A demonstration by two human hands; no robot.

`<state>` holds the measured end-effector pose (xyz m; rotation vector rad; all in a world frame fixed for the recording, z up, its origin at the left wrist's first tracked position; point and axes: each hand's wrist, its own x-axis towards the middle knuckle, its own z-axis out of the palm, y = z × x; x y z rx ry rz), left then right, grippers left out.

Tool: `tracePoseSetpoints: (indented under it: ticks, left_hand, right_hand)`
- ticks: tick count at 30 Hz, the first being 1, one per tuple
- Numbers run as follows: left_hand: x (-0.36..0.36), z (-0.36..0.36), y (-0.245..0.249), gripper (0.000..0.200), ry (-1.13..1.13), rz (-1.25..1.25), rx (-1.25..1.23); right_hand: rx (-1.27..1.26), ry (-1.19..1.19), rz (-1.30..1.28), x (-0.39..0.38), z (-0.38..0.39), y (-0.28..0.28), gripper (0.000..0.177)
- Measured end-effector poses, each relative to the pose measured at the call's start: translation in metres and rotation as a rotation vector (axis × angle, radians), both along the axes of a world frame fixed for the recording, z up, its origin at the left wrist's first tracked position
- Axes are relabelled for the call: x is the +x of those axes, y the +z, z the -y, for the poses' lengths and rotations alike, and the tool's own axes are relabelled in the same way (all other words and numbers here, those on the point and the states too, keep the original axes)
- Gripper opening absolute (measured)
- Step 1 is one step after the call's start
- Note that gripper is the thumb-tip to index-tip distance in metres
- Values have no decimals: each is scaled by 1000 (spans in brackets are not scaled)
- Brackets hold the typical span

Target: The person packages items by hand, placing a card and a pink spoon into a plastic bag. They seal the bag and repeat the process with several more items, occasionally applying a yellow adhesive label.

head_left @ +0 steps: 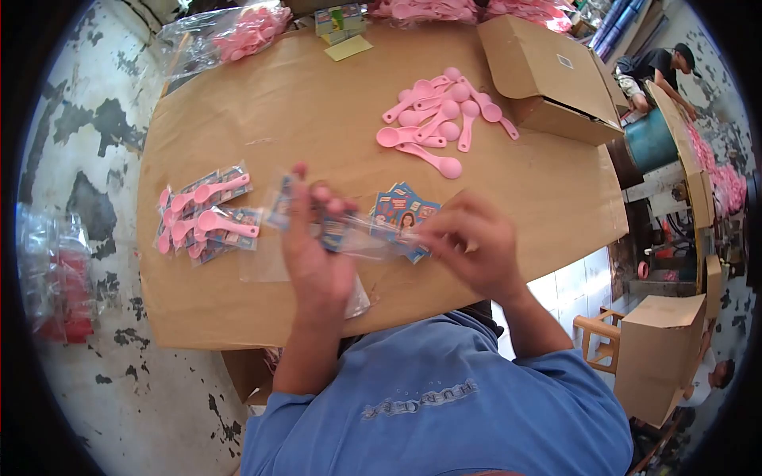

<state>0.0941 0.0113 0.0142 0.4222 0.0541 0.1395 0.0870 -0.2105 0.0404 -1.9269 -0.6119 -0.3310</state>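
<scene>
Held in my left hand (313, 258) is a clear plastic bag (373, 244) with a blue printed card inside. My right hand (476, 242) pinches the far end of this bag, stretching it sideways between both hands. Blue printed cards (401, 208) lie fanned on the table just behind the bag. To the left, pink measuring spoons (226, 222) rest in a heap with bagged cards. A loose pile of pink spoons (448, 111) sits farther back. Flat clear bags (262, 268) lie under my left hand, partly hidden by it.
A cardboard box (548, 71) stands at the table's back right. Bags of pink pieces (250, 33) and a small stack of cards (340, 22) line the back edge. On the right are a wooden stool (597, 337), an open carton (659, 357) and a person (663, 67) at another table.
</scene>
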Motion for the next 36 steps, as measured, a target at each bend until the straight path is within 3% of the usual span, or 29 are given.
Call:
tracePoseSetpoints:
  ticks: [3,10,13,16,21,25,27,31,36]
  left_hand:
    - [4,-28,1,36,118,-11,-37]
    - [-11,-12,5,41,92,-20,81]
    - [-18,-6,1,44,63,-59,100]
    - [-27,-13,-1,43,72,-53,109]
    - [-32,-29,-9,43,138,-75,160]
    - [-23,-36,-5,41,281,-25,122]
    - [-17,-41,1,41,373,-6,95]
    - [-9,-45,2,43,408,39,89]
    - [-4,-32,5,51,399,46,137]
  right_hand:
    - [-78,-294,-42,45,46,-4,13]
    - [-728,-456,190,170,77,-34,38]
    - [-813,-453,92,206,69,-45,49]
    - [-805,-444,-3,218,67,-44,49]
    - [-655,-478,37,210,66,-47,43]
    - [-542,-526,262,155,61,9,36]
    - [-248,-436,29,115,59,28,27]
    - [303,-168,-301,46,50,17,15]
    - [606,-37,-670,-6,15,-19,15]
